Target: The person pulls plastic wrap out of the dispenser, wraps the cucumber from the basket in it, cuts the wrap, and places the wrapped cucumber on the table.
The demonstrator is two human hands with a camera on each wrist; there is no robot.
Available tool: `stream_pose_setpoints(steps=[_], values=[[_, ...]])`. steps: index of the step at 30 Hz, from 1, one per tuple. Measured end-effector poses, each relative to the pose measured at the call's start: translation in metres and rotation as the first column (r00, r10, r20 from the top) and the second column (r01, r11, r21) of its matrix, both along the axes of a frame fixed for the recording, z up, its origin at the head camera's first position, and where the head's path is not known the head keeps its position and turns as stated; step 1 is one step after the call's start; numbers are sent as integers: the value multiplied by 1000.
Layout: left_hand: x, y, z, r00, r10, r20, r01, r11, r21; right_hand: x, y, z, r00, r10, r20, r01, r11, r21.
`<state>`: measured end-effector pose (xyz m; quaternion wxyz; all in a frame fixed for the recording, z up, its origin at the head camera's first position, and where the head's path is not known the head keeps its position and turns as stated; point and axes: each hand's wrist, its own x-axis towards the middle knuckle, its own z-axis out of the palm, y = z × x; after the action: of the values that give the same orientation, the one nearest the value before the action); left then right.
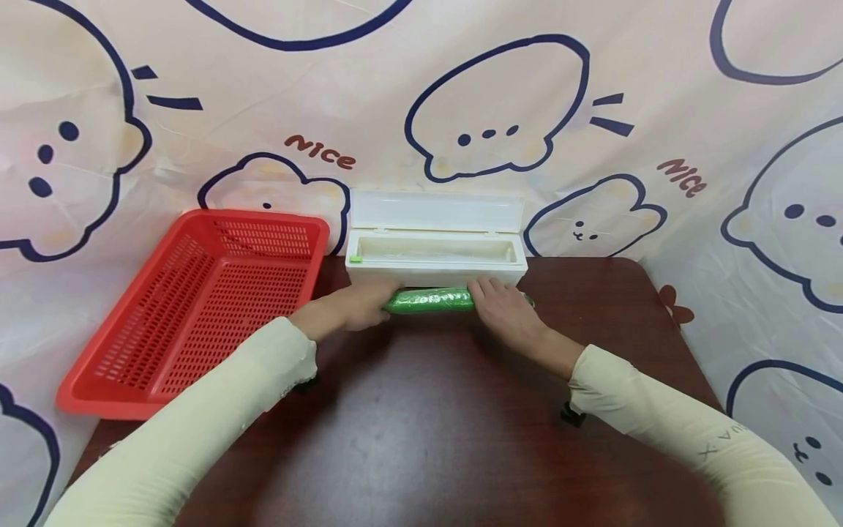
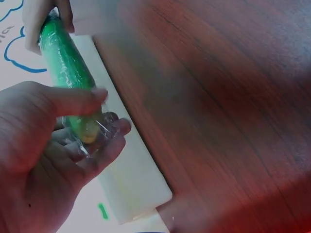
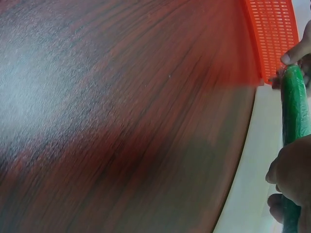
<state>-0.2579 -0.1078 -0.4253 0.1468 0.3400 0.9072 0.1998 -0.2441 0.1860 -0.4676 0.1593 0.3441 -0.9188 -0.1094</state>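
Observation:
A green cucumber (image 1: 431, 300) wrapped in shiny cling film lies level between both hands, just in front of the white cling film dispenser (image 1: 436, 277). My left hand (image 1: 361, 304) holds one end, thumb across the top and fingers bent beneath. Loose, crumpled film (image 2: 104, 128) bunches around that tip in the left wrist view. Toward the other end, my right hand (image 1: 507, 313) grips the cucumber with its fingers wrapped round it. The dispenser's lid (image 1: 436, 212) stands raised at the back, and a small green cutter tab (image 1: 356, 259) sits at its left front corner.
A red plastic basket (image 1: 197, 322) with slotted sides stands at the left of the dark brown wooden table (image 1: 421, 424). A patterned cloth (image 1: 494, 88) with cartoon bears hangs right behind the dispenser and along both sides.

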Motion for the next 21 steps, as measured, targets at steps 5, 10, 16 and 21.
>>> stream_pose_setpoints(steps=[5,10,16,21], values=[[2,-2,0,996,-5,-88,11,998,59,0,3,1,1000,-13,23,13,1000,-15],[8,-1,0,976,49,-214,-24,993,118,1,3,4,995,-6,98,14,996,-83],[14,0,1,940,91,-327,-49,990,135,-1,8,11,940,44,339,33,975,-219],[16,1,0,893,44,-448,-46,999,7,-7,11,19,820,77,567,94,959,-266]])
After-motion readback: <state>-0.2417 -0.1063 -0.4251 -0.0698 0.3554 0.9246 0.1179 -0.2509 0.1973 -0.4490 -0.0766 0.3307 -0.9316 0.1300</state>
